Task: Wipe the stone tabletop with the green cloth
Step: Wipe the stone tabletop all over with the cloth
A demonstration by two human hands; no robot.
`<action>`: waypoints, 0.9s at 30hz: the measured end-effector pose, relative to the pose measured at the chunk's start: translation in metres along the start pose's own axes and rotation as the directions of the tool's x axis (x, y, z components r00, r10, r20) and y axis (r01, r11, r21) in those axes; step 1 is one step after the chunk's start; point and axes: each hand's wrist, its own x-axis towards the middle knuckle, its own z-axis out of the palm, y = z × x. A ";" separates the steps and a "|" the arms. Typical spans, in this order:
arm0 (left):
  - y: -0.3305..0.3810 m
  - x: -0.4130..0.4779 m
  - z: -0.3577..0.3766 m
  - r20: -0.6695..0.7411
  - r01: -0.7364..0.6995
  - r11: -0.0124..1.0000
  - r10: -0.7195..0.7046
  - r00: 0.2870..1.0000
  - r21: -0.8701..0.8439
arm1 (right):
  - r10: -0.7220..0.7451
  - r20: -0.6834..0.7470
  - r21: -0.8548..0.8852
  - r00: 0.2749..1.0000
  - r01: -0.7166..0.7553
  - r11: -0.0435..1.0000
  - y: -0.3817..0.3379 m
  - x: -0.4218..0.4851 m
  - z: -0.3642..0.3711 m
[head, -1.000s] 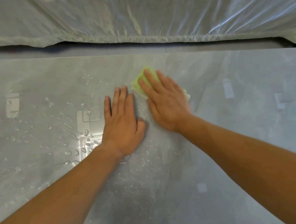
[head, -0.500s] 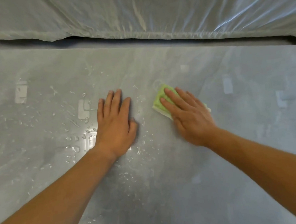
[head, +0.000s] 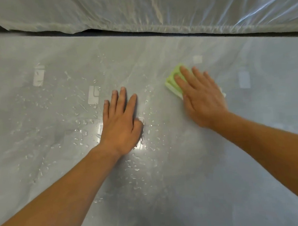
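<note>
The right hand (head: 204,102) lies flat, fingers straight, pressing the folded green cloth (head: 173,81) onto the stone bench (head: 219,178) right of centre. The left hand (head: 122,121) rests flat and empty nearby. Water droplets (head: 81,121) cover the left and middle, so most of the wiping looks undone.

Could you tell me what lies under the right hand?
The green cloth, flat on the stone tabletop; only its edges show past the right hand, the rest is covered.
</note>
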 end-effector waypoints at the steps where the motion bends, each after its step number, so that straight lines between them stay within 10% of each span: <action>1: -0.001 -0.001 0.000 -0.007 -0.004 1.000 0.004 1.000 -0.008 | 0.136 -0.041 0.018 0.990 -0.135 0.991 0.012 0.023 -0.004; 5: -0.003 -0.010 0.000 -0.047 0.068 0.996 -0.071 0.996 -0.056 | 0.360 -0.097 0.071 0.928 -0.354 0.932 -0.021 0.060 0.000; 11: -0.003 -0.020 0.004 -0.028 0.096 0.995 -0.097 0.995 -0.042 | -0.299 0.108 -0.037 0.948 0.305 0.952 -0.034 0.000 0.001; 16: -0.006 -0.018 0.007 -0.009 0.093 0.995 -0.094 0.996 -0.023 | 0.272 -0.056 0.038 0.961 -0.271 0.962 -0.008 0.055 -0.010; 23: -0.009 -0.018 0.002 0.049 0.087 0.996 -0.088 0.995 0.004 | -0.241 0.113 -0.003 0.964 0.242 0.970 -0.031 -0.050 0.007; 27: -0.010 -0.018 0.003 0.045 0.079 0.996 -0.081 0.996 0.039 | 0.227 -0.005 0.032 0.974 -0.226 0.974 0.027 -0.020 -0.006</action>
